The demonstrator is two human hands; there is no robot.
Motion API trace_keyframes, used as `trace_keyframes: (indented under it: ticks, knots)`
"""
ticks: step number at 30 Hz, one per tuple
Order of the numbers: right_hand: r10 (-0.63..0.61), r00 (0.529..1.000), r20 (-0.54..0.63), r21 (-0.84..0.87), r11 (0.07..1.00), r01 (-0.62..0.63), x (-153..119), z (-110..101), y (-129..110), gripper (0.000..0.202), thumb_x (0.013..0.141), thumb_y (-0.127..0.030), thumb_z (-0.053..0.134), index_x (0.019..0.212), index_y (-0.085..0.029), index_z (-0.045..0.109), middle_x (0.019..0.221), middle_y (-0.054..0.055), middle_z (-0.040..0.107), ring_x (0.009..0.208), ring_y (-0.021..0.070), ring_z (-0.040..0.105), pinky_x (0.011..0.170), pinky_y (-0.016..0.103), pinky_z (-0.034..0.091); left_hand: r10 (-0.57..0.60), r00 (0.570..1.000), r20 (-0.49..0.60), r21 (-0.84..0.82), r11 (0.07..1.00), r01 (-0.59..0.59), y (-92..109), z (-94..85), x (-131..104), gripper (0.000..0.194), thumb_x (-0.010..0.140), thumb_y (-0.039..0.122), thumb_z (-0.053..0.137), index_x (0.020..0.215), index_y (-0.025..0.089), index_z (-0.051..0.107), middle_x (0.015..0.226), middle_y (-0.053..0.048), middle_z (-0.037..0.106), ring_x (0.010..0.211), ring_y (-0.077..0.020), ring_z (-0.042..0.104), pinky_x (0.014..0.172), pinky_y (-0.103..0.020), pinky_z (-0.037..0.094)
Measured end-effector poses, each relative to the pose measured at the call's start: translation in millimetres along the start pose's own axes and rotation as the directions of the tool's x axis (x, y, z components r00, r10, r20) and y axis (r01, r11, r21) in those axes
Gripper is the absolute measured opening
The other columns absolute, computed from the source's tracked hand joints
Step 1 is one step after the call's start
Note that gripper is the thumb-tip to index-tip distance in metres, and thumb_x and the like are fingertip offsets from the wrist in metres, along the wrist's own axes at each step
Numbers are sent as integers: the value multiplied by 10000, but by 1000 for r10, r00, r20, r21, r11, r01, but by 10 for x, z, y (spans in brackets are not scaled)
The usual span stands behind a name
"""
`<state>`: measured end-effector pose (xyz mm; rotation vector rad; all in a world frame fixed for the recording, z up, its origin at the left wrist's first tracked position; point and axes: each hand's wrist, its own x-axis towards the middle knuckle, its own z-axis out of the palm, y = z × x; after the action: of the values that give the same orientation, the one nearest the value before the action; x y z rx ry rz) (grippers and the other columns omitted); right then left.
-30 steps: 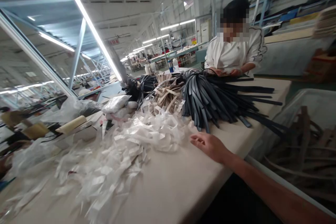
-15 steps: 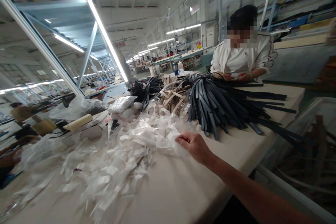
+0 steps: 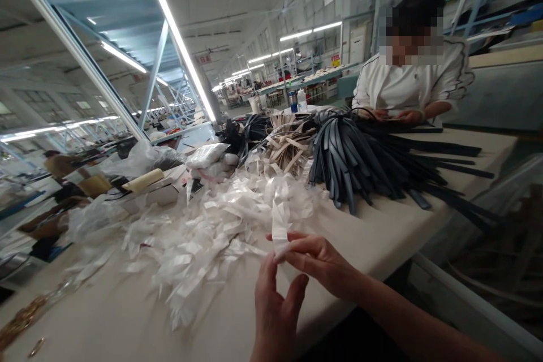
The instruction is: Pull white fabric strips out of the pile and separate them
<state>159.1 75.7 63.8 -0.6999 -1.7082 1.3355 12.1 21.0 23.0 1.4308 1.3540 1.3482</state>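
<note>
**Clear strip pinched above the worktable**

Fluorescent tubes run the length of a factory hall over a long pale worktable point(image 3: 127, 317), which serves as the landmark for everything below. Above its near edge, the right hand point(image 3: 320, 260) holds a narrow clear plastic strip point(image 3: 280, 226) between thumb and fingertips point(image 3: 283, 253), closed tightly on its lower end. The strip stands roughly upright, its long axis running up and away from the fingers toward the middle of the table. The left hand point(image 3: 275, 317) rises from below the table's near edge, just beneath and to the left of the strip; its fingers are spread and relaxed, holding nothing, with the fingertips close to the strip's lower end but whether they touch it cannot be told. The right hand is the one on the strip.

Further in on the table lies a loose heap of clear strips point(image 3: 212, 226). Beyond that, toward the far end, sits a pile of tan straps point(image 3: 286, 150) beside a large bundle of dark straps point(image 3: 365, 161). A person in a white top point(image 3: 411, 85) sits at the table's far end, hands on their own work.
</note>
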Motion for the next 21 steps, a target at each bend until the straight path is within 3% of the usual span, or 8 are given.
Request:
trace_keyframes:
  ticks: [3,5,8,12,17,21]
  knots:
    - [-15,1000,4,-51,999,15,43,61,-79,346,940,-500,567,956,-231,786,1134,68,688,1253,270,516,1103,396,350,-84,987,137,-165,980,106,98,16,-58,303,898,446,591,959,182,727,857,-50,736,866,-219,662,822,-315,515]
    - [-12,1000,-10,-59,998,11,95,89,-57,355,945,-494,556,955,-222,785,1129,70,689,1246,266,522,1087,381,364,-137,982,133,-260,951,168,110,5,-141,302,900,447,593,965,182,723,737,-21,715,761,-177,642,794,-293,503]
    - [17,1000,8,-66,998,-16,143,154,34,345,946,-477,559,950,-217,786,1117,73,708,1278,270,500,1091,375,348,-200,977,76,-346,914,214,66,-59,-263,306,878,434,631,1050,190,699,717,-6,713,732,-153,630,803,-285,490]
    - [28,999,42,-44,999,-26,92,287,144,343,936,-478,571,951,-209,784,1070,76,731,1287,272,496,1059,359,371,-244,969,48,-306,919,247,-38,-208,-355,287,841,442,674,921,172,729,683,-15,710,673,-139,602,723,-260,472]
    - [-7,996,92,33,999,4,-53,445,210,342,946,-465,559,941,-208,785,1056,85,715,1072,235,633,968,338,438,-320,935,150,-343,871,353,-196,-281,-409,326,724,469,785,818,159,757,685,-16,699,640,-122,560,646,-235,447]
    - [17,996,88,90,996,-25,-169,530,237,360,921,-489,591,877,-193,792,1077,114,714,1128,266,611,980,353,434,-361,896,257,-383,813,438,-270,-228,-453,435,641,548,823,766,135,770,619,-29,679,580,-124,548,600,-248,418]
